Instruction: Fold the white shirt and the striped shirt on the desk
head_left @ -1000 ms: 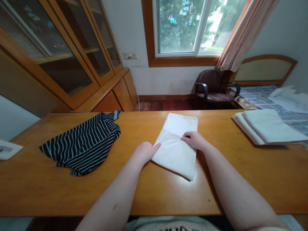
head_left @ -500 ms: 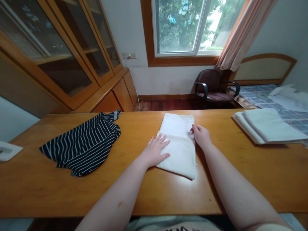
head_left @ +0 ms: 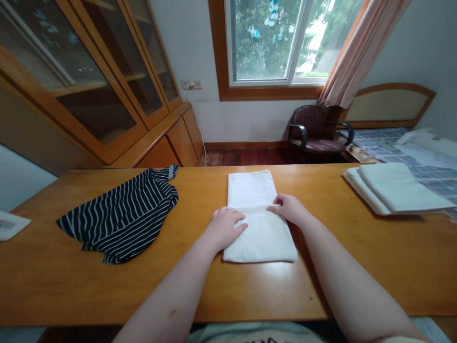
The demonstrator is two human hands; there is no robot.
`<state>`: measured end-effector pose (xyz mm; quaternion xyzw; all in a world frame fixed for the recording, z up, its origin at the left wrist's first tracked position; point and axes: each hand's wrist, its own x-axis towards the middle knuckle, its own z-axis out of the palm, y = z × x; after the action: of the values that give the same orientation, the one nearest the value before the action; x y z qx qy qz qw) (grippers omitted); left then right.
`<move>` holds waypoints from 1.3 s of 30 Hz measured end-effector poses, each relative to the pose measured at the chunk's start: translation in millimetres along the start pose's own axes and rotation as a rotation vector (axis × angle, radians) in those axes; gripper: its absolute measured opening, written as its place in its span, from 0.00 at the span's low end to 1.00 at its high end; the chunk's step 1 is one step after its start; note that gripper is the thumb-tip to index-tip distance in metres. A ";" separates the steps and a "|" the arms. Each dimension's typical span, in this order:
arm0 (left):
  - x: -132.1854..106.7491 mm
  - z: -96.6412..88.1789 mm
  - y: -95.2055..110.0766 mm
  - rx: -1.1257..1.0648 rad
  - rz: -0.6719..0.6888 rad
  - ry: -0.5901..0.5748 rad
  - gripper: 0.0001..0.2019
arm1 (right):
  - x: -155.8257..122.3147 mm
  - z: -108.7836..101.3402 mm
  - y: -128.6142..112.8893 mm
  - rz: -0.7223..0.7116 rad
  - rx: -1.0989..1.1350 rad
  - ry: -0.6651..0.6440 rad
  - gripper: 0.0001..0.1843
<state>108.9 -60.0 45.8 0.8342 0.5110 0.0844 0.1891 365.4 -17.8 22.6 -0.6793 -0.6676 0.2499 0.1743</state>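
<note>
In front of me a folded white cloth (head_left: 262, 233) lies flat on the wooden table, with a fold edge crossing its middle. My left hand (head_left: 225, 227) rests on the cloth's left edge, fingers stretched out and thumb apart. At the right end of the middle fold, my right hand (head_left: 287, 208) pinches the cloth between thumb and fingers. Left of my hands lies a black-and-white striped garment (head_left: 128, 209), touched by neither hand.
A stack of folded white cloth (head_left: 389, 188) sits at the right of the table (head_left: 200, 295). A white object (head_left: 12, 226) is at the far left edge. Beyond stand a glass-door cabinet (head_left: 143, 124), an armchair (head_left: 312, 126) and a bed (head_left: 378, 143).
The white cloth has turned so its near edge lies straighter to me. My right hand has come inward and nearer, onto the fold; my left hand has shifted slightly left.
</note>
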 end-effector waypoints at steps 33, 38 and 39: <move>28.4 14.7 -44.0 -0.189 -0.009 0.150 0.21 | 8.8 6.2 10.0 -0.120 0.215 0.351 0.17; 27.9 14.2 -43.5 -0.198 -0.013 0.161 0.20 | 5.7 2.4 9.0 -0.057 0.205 0.346 0.25; 28.1 14.3 -43.2 -0.197 -0.019 0.165 0.19 | 6.0 3.3 9.0 -0.055 0.203 0.307 0.25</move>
<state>91.1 -20.9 13.9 0.7970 0.5220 0.2005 0.2282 370.8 -12.6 14.2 -0.6699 -0.6229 0.2046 0.3484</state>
